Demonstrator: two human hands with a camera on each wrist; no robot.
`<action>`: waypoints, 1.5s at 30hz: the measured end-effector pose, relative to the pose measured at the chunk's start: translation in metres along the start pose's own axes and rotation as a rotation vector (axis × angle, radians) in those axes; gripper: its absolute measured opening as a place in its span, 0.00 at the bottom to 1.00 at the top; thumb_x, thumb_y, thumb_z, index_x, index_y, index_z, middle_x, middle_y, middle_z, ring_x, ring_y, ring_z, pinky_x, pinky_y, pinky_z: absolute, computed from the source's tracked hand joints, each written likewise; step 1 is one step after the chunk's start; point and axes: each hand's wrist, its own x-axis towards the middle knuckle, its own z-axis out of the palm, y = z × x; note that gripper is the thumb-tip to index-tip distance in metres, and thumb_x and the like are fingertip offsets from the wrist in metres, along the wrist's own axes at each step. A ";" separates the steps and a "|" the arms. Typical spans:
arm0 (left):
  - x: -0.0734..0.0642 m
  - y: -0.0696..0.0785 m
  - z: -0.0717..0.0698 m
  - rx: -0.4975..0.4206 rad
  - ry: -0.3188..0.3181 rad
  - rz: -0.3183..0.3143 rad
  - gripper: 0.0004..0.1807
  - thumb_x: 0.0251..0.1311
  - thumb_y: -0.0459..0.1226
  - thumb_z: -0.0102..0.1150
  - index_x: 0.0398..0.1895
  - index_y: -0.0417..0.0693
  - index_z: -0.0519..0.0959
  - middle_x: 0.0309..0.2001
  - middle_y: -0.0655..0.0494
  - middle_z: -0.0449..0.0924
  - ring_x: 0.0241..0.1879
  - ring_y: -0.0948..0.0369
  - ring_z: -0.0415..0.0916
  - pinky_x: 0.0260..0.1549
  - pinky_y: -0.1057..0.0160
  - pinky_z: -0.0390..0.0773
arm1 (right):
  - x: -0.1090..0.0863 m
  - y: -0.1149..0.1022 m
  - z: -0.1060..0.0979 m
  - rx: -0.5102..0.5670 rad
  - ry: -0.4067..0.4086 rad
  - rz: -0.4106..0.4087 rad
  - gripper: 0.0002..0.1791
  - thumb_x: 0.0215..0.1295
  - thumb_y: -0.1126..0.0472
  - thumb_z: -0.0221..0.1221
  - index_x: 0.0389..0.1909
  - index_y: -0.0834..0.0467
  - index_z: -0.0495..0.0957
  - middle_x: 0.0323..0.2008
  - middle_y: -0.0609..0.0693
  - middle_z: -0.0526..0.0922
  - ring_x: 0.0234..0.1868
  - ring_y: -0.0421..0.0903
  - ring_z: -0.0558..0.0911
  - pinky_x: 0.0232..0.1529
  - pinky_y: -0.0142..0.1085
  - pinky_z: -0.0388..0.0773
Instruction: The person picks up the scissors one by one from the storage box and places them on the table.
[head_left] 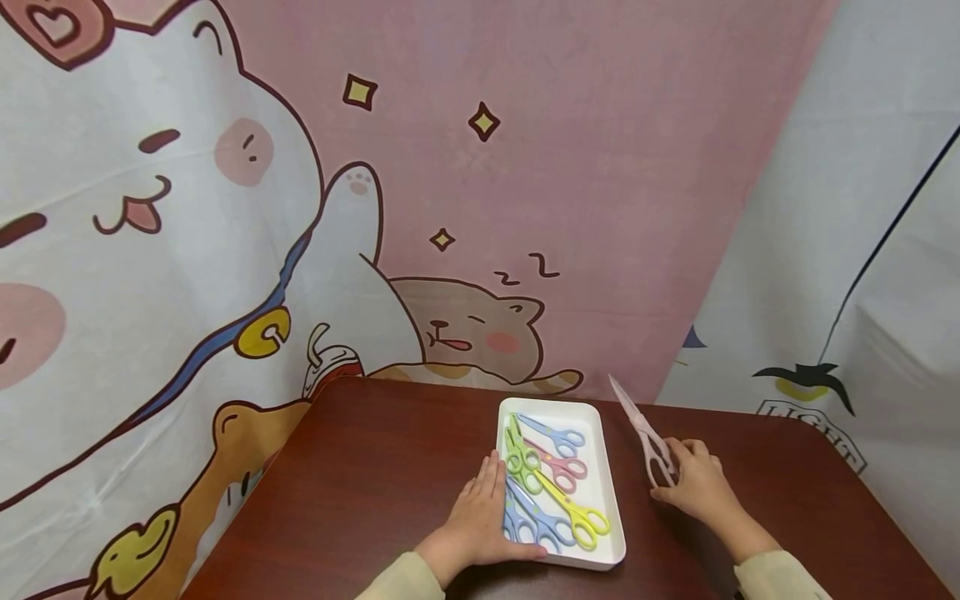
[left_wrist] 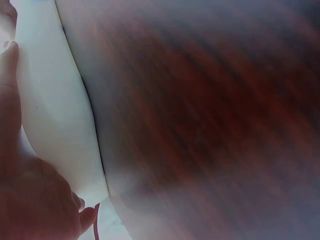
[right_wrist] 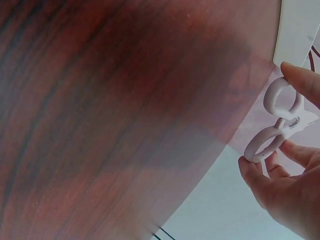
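Note:
My right hand (head_left: 701, 482) holds a pair of pale pinkish-white scissors (head_left: 643, 429) by the handle loops, blades pointing up and away to the left, right of the tray. In the right wrist view, thumb and fingers pinch the two loops (right_wrist: 265, 142) from either side. My left hand (head_left: 480, 518) rests against a white tray (head_left: 611, 521), straight fingers along its left side and thumb across the front corner. The tray holds several pairs of scissors: blue (head_left: 558, 436), pink (head_left: 564, 468), green (head_left: 517, 454) and yellow (head_left: 577, 512), with more blue ones near the front.
Tray and hands are at a dark reddish-brown table (head_left: 405, 467). Behind its far edge hangs a pink and white cloth (head_left: 600, 183) printed with cartoon cats. The table's right edge slopes down past my right arm.

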 end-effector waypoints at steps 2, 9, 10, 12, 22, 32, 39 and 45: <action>0.000 0.000 -0.001 -0.004 -0.002 -0.002 0.77 0.27 0.84 0.43 0.74 0.40 0.44 0.76 0.45 0.36 0.75 0.53 0.40 0.66 0.49 0.58 | 0.001 0.001 0.000 -0.006 -0.012 0.008 0.48 0.34 0.54 0.76 0.58 0.71 0.67 0.50 0.76 0.66 0.43 0.74 0.70 0.34 0.57 0.73; -0.001 0.002 -0.004 0.011 -0.005 0.014 0.77 0.28 0.84 0.43 0.74 0.38 0.44 0.76 0.43 0.37 0.75 0.52 0.41 0.66 0.49 0.58 | 0.005 0.003 -0.002 -0.015 -0.076 0.043 0.49 0.35 0.52 0.75 0.58 0.71 0.66 0.51 0.78 0.65 0.44 0.74 0.70 0.36 0.58 0.73; -0.001 0.002 -0.005 0.008 -0.003 0.018 0.77 0.28 0.84 0.44 0.74 0.38 0.44 0.76 0.42 0.38 0.74 0.52 0.42 0.66 0.49 0.58 | 0.005 0.003 -0.003 -0.015 -0.087 0.048 0.49 0.36 0.52 0.75 0.59 0.71 0.66 0.51 0.78 0.65 0.45 0.74 0.69 0.36 0.58 0.73; -0.001 0.002 -0.005 0.008 -0.003 0.022 0.77 0.28 0.84 0.44 0.74 0.37 0.45 0.75 0.42 0.38 0.74 0.51 0.42 0.66 0.48 0.58 | 0.006 0.002 -0.004 -0.018 -0.106 0.055 0.49 0.36 0.52 0.75 0.59 0.72 0.66 0.52 0.78 0.64 0.45 0.74 0.69 0.37 0.59 0.73; 0.001 -0.001 -0.001 0.024 0.007 0.013 0.77 0.27 0.84 0.43 0.74 0.38 0.45 0.76 0.43 0.38 0.75 0.52 0.41 0.67 0.50 0.58 | 0.009 0.001 -0.003 -0.039 -0.149 0.064 0.48 0.36 0.52 0.74 0.59 0.72 0.66 0.49 0.77 0.66 0.42 0.72 0.70 0.37 0.57 0.73; 0.001 0.001 -0.003 0.022 -0.011 0.006 0.77 0.27 0.84 0.43 0.74 0.40 0.44 0.76 0.44 0.37 0.75 0.53 0.40 0.67 0.51 0.57 | 0.008 -0.001 -0.001 -0.052 -0.177 0.060 0.49 0.33 0.51 0.75 0.57 0.72 0.68 0.46 0.75 0.69 0.40 0.70 0.71 0.37 0.56 0.72; 0.000 0.002 -0.003 0.032 -0.003 0.010 0.76 0.27 0.84 0.43 0.74 0.39 0.45 0.76 0.44 0.38 0.75 0.52 0.41 0.67 0.51 0.57 | 0.009 0.000 0.002 -0.063 -0.174 0.064 0.48 0.31 0.51 0.75 0.56 0.72 0.70 0.44 0.73 0.70 0.39 0.68 0.72 0.37 0.55 0.72; -0.001 0.003 -0.007 0.025 -0.012 0.011 0.76 0.28 0.83 0.44 0.74 0.39 0.45 0.76 0.43 0.38 0.74 0.52 0.42 0.67 0.51 0.57 | 0.012 0.000 0.005 -0.064 -0.203 0.087 0.49 0.30 0.50 0.75 0.55 0.73 0.70 0.45 0.73 0.70 0.39 0.69 0.71 0.36 0.56 0.72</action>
